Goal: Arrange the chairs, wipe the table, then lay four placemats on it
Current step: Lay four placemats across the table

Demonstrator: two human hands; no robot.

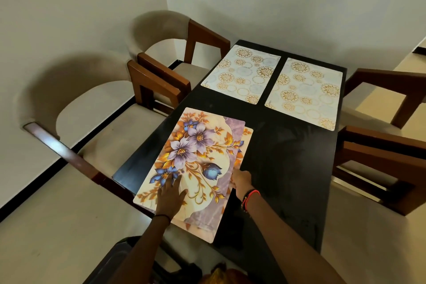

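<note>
Two white placemats with gold circle patterns lie side by side at the far end of the black table [288, 163]: one on the left [241, 74], one on the right [304, 92]. Near me, on the table's left half, a floral placemat [198, 157] lies on top of a second floral placemat [247, 132], whose edge peeks out on the right. My left hand [169, 196] rests flat on the top mat with fingers spread. My right hand [241, 181] pinches the right edge of the stacked mats.
Two cushioned wooden chairs stand along the table's left side, one near [92, 127] and one far [166, 53]. Two more chairs [387, 163] stand on the right. White walls close in behind and to the left. The floor is beige.
</note>
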